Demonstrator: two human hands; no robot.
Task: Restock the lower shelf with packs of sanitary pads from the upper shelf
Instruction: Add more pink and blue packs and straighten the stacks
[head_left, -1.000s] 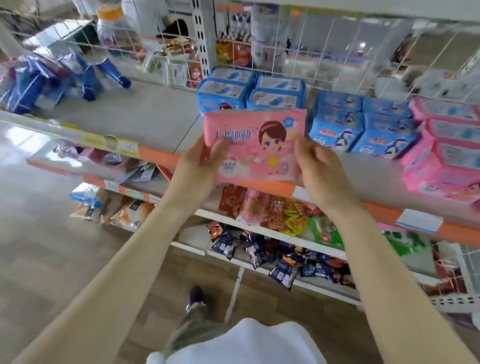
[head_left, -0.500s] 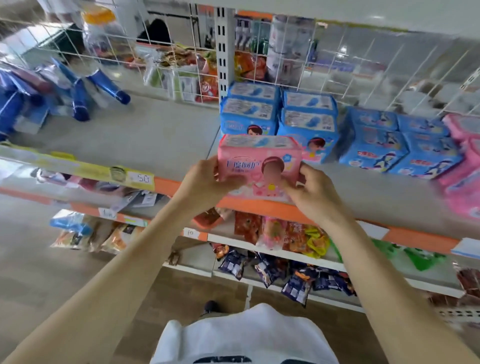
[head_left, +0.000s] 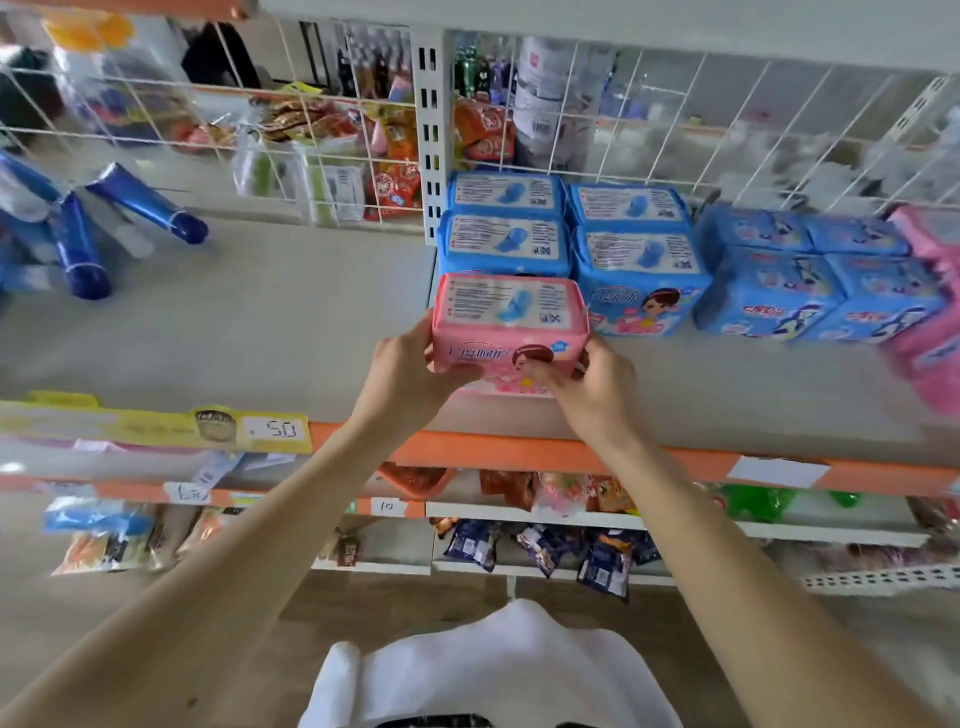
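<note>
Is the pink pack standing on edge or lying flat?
On edge: the pink pack shows its printed narrow side upward, front face toward the camera.

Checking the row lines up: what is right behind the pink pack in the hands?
Behind the pink pack, two blue packs sit one behind the other, reaching the wire grid. The nearer one's front face is covered by the pink pack.

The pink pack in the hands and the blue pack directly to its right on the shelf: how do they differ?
The pink pack has a pink wrapper; the blue pack has a blue one. The pink pack is held at both ends by the left hand and the right hand; the blue pack stands untouched. The pink pack sits nearer the shelf's front edge. Both show a cartoon girl and a printed white panel on top.
</note>
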